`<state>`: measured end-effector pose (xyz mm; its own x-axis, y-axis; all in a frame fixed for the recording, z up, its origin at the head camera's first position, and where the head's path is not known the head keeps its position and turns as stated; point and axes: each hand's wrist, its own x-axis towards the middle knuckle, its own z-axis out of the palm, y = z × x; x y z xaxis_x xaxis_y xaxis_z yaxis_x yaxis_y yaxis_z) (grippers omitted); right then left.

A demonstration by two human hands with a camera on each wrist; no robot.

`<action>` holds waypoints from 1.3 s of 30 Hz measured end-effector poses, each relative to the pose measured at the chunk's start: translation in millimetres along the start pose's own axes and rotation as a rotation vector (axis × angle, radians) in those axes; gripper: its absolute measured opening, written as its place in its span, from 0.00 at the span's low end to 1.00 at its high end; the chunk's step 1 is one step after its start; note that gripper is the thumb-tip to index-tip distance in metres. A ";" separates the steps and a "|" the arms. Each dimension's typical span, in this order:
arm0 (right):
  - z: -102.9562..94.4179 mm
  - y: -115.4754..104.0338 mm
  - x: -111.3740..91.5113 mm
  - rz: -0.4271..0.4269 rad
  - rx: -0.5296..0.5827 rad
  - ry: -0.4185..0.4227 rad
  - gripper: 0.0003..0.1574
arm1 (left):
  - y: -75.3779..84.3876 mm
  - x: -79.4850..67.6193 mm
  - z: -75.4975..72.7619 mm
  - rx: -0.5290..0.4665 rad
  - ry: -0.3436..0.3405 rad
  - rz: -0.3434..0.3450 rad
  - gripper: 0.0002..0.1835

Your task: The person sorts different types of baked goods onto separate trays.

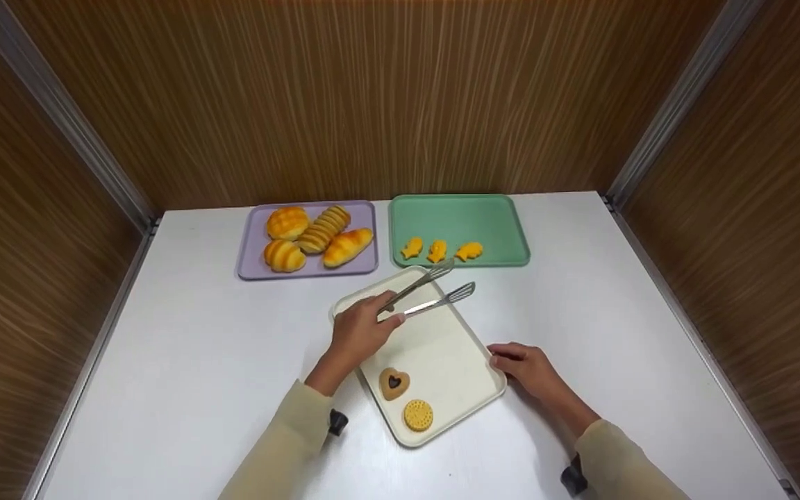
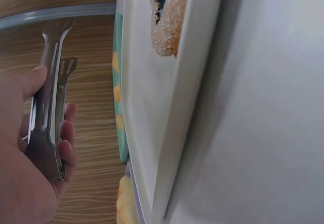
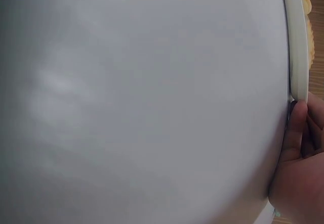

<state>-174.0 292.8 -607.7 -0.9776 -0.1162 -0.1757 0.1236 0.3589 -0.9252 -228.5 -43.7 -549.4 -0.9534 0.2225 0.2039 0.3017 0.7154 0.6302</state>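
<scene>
My left hand (image 1: pixel 362 330) grips a pair of metal tongs (image 1: pixel 435 304) above the white tray (image 1: pixel 435 347); the tongs' slotted ends are spread apart and point toward the green tray. In the left wrist view, thumb and fingers wrap the tongs (image 2: pixel 48 102) near their bent end. At the white tray's right edge, my right hand (image 1: pixel 525 368) pinches the rim near the corner, as the right wrist view also shows at the tray rim (image 3: pixel 299 57). A heart-shaped cookie (image 1: pixel 394 384) with a dark centre and a round yellow biscuit (image 1: pixel 418 415) lie at the tray's near end.
Behind, a purple tray (image 1: pixel 251 250) bears several bread rolls, among them a long twisted loaf (image 1: pixel 325 229). Beside it a green tray (image 1: pixel 462 215) carries three orange fish-shaped pieces, one a fish cracker (image 1: pixel 469 251). Wood-grain panels (image 1: pixel 386 97) wall the white table (image 1: pixel 185 347) at back and sides.
</scene>
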 end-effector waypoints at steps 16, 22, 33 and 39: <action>0.7 1.6 -0.2 0.024 -0.037 0.034 0.23 | -25.7 -64.3 -24.5 0.061 -0.013 -0.002 0.25; 0.5 1.8 -0.9 0.017 -0.051 0.040 0.23 | -29.8 -84.4 -32.6 0.079 -0.029 -0.002 0.24; 0.3 2.2 -0.5 -0.012 -0.063 0.037 0.22 | -39.0 -115.1 -44.4 0.125 -0.071 -0.050 0.22; 0.7 0.4 0.3 -0.001 -0.037 0.027 0.23 | -42.0 -129.6 -49.7 0.138 -0.081 -0.079 0.22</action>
<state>-174.1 292.3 -608.3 -0.9820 -0.0914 -0.1650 0.1168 0.3926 -0.9123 -117.3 -135.5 -565.1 -0.9732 0.2104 0.0929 0.2272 0.8155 0.5323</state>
